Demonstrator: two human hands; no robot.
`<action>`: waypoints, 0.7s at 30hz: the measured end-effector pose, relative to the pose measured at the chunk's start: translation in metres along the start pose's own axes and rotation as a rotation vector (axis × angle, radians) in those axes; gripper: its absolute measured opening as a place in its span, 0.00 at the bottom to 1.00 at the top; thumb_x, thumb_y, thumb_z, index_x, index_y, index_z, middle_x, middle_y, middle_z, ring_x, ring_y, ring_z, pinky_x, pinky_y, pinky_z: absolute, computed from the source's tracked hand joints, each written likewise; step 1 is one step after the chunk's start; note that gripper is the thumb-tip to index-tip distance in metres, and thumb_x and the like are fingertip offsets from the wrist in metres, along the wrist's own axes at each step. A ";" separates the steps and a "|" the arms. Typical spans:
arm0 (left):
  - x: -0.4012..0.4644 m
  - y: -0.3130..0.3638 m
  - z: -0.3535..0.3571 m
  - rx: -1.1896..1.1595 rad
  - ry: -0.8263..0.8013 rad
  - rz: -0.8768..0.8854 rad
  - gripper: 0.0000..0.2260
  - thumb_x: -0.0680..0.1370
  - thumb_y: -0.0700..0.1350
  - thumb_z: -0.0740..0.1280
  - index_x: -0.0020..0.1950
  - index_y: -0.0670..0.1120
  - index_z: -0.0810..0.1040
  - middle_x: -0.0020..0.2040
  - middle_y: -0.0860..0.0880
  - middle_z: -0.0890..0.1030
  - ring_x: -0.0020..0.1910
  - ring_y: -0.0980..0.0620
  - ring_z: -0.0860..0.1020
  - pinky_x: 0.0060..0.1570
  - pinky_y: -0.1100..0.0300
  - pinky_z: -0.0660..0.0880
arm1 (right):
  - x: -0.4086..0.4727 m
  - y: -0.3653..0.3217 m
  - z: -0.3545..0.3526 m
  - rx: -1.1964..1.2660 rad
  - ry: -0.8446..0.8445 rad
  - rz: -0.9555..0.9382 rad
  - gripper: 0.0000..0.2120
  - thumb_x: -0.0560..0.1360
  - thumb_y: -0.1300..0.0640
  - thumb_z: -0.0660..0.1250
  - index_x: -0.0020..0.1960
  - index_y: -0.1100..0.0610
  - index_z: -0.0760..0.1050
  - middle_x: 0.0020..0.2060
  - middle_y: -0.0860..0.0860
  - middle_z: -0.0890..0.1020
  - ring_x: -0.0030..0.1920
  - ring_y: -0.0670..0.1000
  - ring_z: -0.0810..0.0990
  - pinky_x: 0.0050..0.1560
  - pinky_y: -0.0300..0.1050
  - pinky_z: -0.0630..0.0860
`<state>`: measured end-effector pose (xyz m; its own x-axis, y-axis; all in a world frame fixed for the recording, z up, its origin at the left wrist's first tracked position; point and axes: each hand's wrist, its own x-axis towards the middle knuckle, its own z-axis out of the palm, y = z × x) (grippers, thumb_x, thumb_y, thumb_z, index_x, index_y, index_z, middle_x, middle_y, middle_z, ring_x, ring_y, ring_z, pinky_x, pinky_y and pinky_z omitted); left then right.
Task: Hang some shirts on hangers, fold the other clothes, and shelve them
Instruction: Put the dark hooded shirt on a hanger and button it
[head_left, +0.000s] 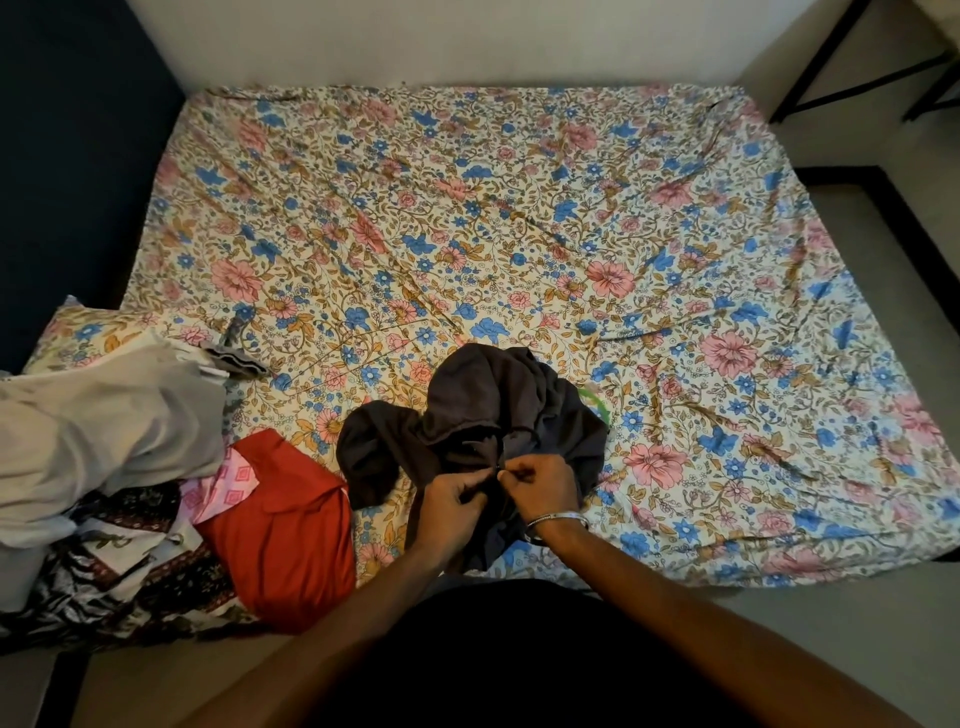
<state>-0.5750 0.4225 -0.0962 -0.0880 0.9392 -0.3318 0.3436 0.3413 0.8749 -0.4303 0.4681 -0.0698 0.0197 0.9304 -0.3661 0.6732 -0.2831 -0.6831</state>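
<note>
A dark grey-brown shirt lies crumpled near the front edge of the bed. My left hand and my right hand meet at its front opening, each pinching the fabric there with curled fingers. A silver bangle circles my right wrist. A green hanger peeks out from under the shirt's right side, mostly hidden. At the left lies a red garment, beside a pile with a light grey cloth and dark patterned clothes.
The floral bedsheet covers the whole bed. A floral pillow sits at the left behind the pile. A dark wall borders the left; black furniture legs stand at the far right, with floor beside the bed.
</note>
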 end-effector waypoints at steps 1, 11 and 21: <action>0.000 0.001 0.000 0.010 0.013 0.004 0.18 0.77 0.31 0.67 0.64 0.45 0.83 0.58 0.57 0.82 0.56 0.71 0.76 0.62 0.75 0.70 | 0.001 0.000 0.001 -0.008 -0.008 -0.006 0.10 0.73 0.56 0.76 0.53 0.58 0.86 0.46 0.54 0.87 0.47 0.51 0.85 0.55 0.41 0.79; 0.004 -0.010 -0.001 0.027 0.007 0.006 0.19 0.77 0.34 0.67 0.66 0.48 0.82 0.62 0.55 0.83 0.64 0.59 0.79 0.70 0.53 0.73 | 0.009 0.001 0.008 0.180 0.020 0.060 0.09 0.70 0.61 0.78 0.50 0.61 0.86 0.43 0.55 0.87 0.44 0.52 0.85 0.54 0.52 0.82; 0.010 -0.004 -0.003 -0.031 0.050 -0.056 0.17 0.78 0.31 0.67 0.64 0.44 0.82 0.59 0.56 0.82 0.53 0.76 0.76 0.65 0.70 0.71 | 0.012 -0.003 0.010 0.457 -0.016 0.206 0.07 0.72 0.67 0.75 0.49 0.66 0.84 0.38 0.56 0.85 0.38 0.55 0.83 0.47 0.51 0.83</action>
<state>-0.5798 0.4311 -0.1020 -0.1534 0.9191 -0.3630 0.3074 0.3935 0.8664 -0.4391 0.4779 -0.0786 0.1040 0.8418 -0.5297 0.2635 -0.5369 -0.8014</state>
